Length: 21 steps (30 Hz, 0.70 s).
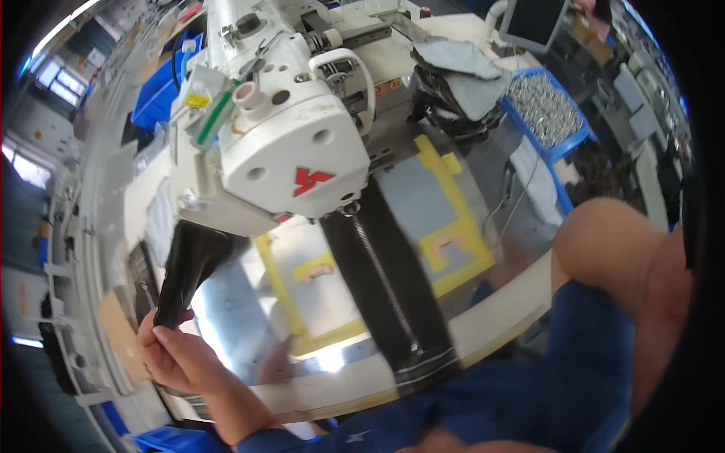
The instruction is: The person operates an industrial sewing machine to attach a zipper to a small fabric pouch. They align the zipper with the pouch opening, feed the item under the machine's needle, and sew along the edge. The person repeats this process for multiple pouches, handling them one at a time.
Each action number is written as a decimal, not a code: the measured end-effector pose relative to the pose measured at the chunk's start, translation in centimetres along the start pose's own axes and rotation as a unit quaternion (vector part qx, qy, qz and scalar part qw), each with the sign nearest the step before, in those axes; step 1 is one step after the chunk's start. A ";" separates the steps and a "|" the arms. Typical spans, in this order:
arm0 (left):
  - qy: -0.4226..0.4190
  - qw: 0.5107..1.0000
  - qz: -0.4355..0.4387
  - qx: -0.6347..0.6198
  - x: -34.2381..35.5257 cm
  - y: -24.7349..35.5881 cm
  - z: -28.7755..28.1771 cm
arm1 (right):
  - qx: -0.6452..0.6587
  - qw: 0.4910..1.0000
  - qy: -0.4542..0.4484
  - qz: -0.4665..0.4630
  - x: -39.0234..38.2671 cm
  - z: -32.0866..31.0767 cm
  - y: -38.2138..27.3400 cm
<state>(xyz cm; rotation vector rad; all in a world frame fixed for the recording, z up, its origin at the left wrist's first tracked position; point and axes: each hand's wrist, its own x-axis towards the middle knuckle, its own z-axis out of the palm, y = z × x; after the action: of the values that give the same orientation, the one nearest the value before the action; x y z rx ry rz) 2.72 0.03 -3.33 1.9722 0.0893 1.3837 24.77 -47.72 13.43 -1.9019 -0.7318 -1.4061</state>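
My left hand (176, 355) is closed on a folded black piece of material (187, 268) at the left of the white sewing machine (268, 151). A long dark strip with a silver zipper (377, 294) runs from under the machine head over the front edge of the table. Around it are grey plates with yellow tape (453, 211) on the shiny work surface. My right arm (604, 241) is bent at the right edge, its hand out of view.
A blue tray of small metal pieces (544, 109), a dark bundle with grey pads (453, 75) and a monitor (529, 19) are at the back right. A blue bin (155, 98) stands behind the machine at left. The pale table edge (498, 317) curves across the front.
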 end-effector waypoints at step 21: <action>-0.440 0.888 -0.093 0.096 -3.6 4.1 10.5 | 0.035 0.999 -0.010 -0.003 -3.2 1.5 0.0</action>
<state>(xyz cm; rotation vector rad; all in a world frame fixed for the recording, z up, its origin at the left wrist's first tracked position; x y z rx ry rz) 8.74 -9.94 -5.59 2.4987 -0.0103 0.2726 24.79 -46.79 10.00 -1.8639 -0.7858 -1.3496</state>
